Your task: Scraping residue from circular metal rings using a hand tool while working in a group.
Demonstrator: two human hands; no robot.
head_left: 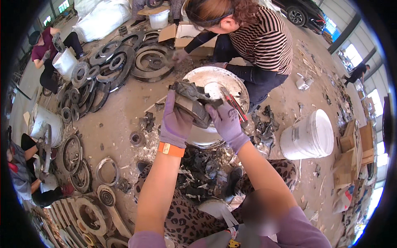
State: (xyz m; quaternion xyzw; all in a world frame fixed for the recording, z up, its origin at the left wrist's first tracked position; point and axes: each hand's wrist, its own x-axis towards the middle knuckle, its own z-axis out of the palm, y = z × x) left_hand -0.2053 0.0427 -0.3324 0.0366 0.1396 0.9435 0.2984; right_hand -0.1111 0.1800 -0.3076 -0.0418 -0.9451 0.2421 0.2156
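Well, left hand (177, 122) and right hand (226, 126) clasp a dark part (193, 108), fingers bent; drum rim (246, 93) beyond them, roomy floor (115, 122) leftward, bucket (304, 138) rightward.

2 prpl gloves (175, 127) (wearer's), 1 orng wristband (175, 151), 1 rd worktop (196, 74), 1 car (304, 15).

A dark curved piece (191, 106) is held tilted, ragged black material (189, 89) atop.
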